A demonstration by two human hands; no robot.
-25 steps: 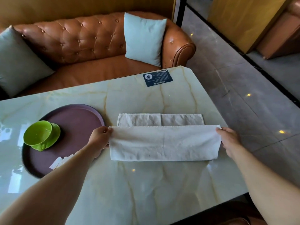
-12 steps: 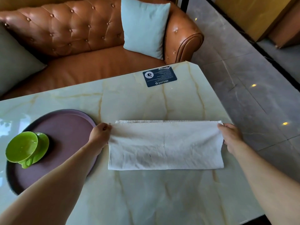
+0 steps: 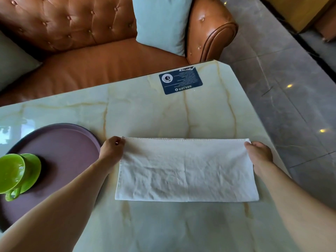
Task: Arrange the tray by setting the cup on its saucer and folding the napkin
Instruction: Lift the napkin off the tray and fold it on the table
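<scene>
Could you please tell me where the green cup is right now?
In the head view, the green cup sits on its saucer at the far left, on the purple tray, left of the left hand.

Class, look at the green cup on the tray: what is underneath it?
A green saucer sits under the green cup, on the purple tray. The cup hides the saucer's middle, so how it seats cannot be seen.

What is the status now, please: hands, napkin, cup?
Left hand and right hand pinch napkin far corners. Napkin flat on table. Cup on saucer, in tray. Nothing blocking.
</scene>
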